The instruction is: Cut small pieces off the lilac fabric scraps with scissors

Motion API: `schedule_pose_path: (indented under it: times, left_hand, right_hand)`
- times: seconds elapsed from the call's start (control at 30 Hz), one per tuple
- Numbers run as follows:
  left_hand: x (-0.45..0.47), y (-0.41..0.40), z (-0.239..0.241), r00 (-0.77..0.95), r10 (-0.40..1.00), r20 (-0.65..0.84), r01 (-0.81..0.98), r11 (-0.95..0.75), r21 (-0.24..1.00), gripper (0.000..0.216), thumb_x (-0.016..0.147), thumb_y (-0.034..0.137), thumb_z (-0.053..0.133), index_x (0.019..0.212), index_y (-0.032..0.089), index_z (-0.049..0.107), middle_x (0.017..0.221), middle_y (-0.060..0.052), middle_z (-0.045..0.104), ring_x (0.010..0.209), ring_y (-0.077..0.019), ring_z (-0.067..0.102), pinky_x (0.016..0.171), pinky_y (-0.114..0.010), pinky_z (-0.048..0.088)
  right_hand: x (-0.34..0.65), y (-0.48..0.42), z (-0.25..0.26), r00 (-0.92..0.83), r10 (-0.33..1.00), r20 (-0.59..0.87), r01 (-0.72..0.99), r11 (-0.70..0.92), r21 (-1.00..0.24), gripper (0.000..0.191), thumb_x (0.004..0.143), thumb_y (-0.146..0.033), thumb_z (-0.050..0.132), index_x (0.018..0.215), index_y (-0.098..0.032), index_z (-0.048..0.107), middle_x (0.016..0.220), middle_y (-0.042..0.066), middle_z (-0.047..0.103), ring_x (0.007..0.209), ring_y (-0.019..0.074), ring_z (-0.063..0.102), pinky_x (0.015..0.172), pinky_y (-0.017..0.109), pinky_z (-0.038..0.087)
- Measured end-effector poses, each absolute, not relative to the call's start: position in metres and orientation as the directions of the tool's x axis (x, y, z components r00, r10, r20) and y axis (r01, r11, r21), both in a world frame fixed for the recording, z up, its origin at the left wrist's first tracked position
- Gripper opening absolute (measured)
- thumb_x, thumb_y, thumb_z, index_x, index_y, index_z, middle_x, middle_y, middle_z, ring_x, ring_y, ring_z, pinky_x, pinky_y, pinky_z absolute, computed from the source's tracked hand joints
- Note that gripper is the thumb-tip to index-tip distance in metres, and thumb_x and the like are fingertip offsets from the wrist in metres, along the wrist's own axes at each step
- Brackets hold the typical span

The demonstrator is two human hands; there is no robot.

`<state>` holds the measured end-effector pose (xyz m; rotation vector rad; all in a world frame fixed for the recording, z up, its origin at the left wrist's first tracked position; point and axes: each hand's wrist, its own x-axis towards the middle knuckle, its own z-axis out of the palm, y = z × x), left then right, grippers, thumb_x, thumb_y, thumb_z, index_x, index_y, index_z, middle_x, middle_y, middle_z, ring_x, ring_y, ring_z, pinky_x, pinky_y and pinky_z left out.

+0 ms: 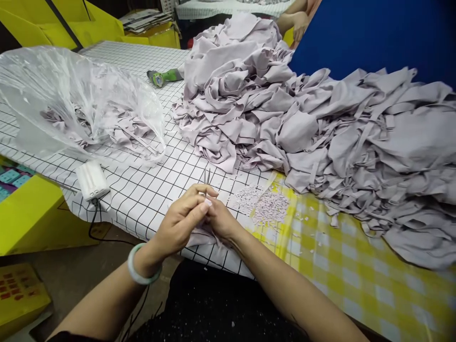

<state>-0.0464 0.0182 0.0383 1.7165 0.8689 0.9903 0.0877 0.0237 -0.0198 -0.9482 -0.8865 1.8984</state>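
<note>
My left hand (180,216), with a pale bracelet (135,266) at the wrist, pinches the pale edge of a lilac-grey garment piece (203,237). The rest of that piece hangs below my hands at the table's edge. My right hand (221,221) is closed close against the left, its fingers partly hidden. Two slim metal blades of small scissors (207,176) point up and away from between the hands; their handles are covered, seemingly within my right hand. Just right of the hands lies a scatter of tiny fabric clippings (272,206).
A large heap of lilac-grey garment pieces (249,95) spreads across the back and right of the table. At left are a clear plastic bag (78,95) of similar pieces, a white power bank (92,180) with a cable, and a green-handled tool (167,76). Another person's hand (300,23) shows behind.
</note>
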Motion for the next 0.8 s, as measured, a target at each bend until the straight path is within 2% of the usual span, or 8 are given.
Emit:
schedule_pose_path:
  times: [0.1,0.2,0.27,0.33,0.43,0.6,0.8]
  left_hand:
    - [-0.037,0.019,0.021,0.315,0.938,0.144,-0.025,-0.143,0.989,0.031,0.103,0.030,0.046,0.083,0.018,0.066,0.083,-0.007,0.053,0.085,-0.0197,0.054,0.066,-0.030,0.048]
    - [-0.030,0.017,0.014,0.363,0.926,0.104,-0.048,-0.093,0.995,0.028,0.103,0.030,0.047,0.088,0.018,0.067,0.092,-0.006,0.049,0.074,-0.0149,0.049,0.055,-0.026,0.041]
    - [-0.025,0.016,0.015,0.430,0.895,0.117,-0.021,-0.119,0.993,0.027,0.103,0.029,0.046,0.089,0.018,0.067,0.101,-0.007,0.048,0.078,-0.0147,0.048,0.060,-0.027,0.042]
    - [-0.019,0.016,0.016,0.482,0.862,0.156,0.015,-0.186,0.983,0.026,0.103,0.026,0.045,0.089,0.018,0.066,0.102,-0.008,0.049,0.092,-0.0178,0.050,0.074,-0.030,0.046]
    - [-0.010,0.017,0.018,0.536,0.821,0.195,0.031,-0.251,0.968,0.024,0.103,0.021,0.044,0.090,0.019,0.064,0.099,-0.007,0.049,0.103,-0.0202,0.049,0.087,-0.033,0.045]
    - [-0.002,0.019,0.018,0.605,0.773,0.192,0.051,-0.278,0.959,0.022,0.101,0.016,0.045,0.085,0.019,0.061,0.104,-0.008,0.049,0.100,-0.0193,0.050,0.083,-0.032,0.047]
    - [0.002,0.019,0.018,0.629,0.753,0.193,0.090,-0.318,0.944,0.025,0.098,0.010,0.043,0.080,0.018,0.058,0.102,-0.007,0.051,0.098,-0.0181,0.051,0.082,-0.031,0.047]
  right_hand:
    - [0.116,0.011,-0.016,-0.323,0.916,-0.236,-0.220,-0.316,-0.923,0.040,0.066,-0.040,0.082,0.089,-0.022,0.055,0.081,-0.002,0.061,0.073,0.0152,0.057,0.071,0.030,0.048]
    - [0.155,-0.004,-0.006,-0.227,0.969,-0.092,0.150,-0.058,-0.987,0.037,0.078,-0.053,0.075,0.091,-0.022,0.060,0.092,0.003,0.063,0.089,0.0210,0.058,0.082,0.036,0.048]
    - [0.176,-0.014,0.002,-0.212,0.977,-0.017,0.398,0.070,-0.915,0.042,0.078,-0.062,0.072,0.081,-0.021,0.062,0.087,0.005,0.060,0.087,0.0228,0.056,0.081,0.038,0.046]
    - [0.190,-0.021,0.007,-0.224,0.975,0.003,0.543,0.127,-0.830,0.050,0.074,-0.068,0.073,0.070,-0.020,0.060,0.077,0.004,0.057,0.079,0.0218,0.054,0.077,0.037,0.044]
    - [0.199,-0.026,0.008,-0.250,0.968,0.001,0.620,0.161,-0.768,0.054,0.074,-0.069,0.073,0.062,-0.020,0.054,0.065,0.001,0.053,0.070,0.0186,0.051,0.076,0.036,0.042]
    - [0.205,-0.029,0.006,-0.260,0.966,-0.002,0.647,0.173,-0.743,0.056,0.077,-0.068,0.070,0.058,-0.020,0.049,0.059,-0.001,0.049,0.063,0.0154,0.047,0.072,0.033,0.038]
    - [0.210,-0.030,0.009,-0.275,0.959,0.068,0.652,0.238,-0.720,0.058,0.080,-0.067,0.068,0.055,-0.020,0.044,0.056,-0.002,0.044,0.060,0.0141,0.044,0.067,0.030,0.035]
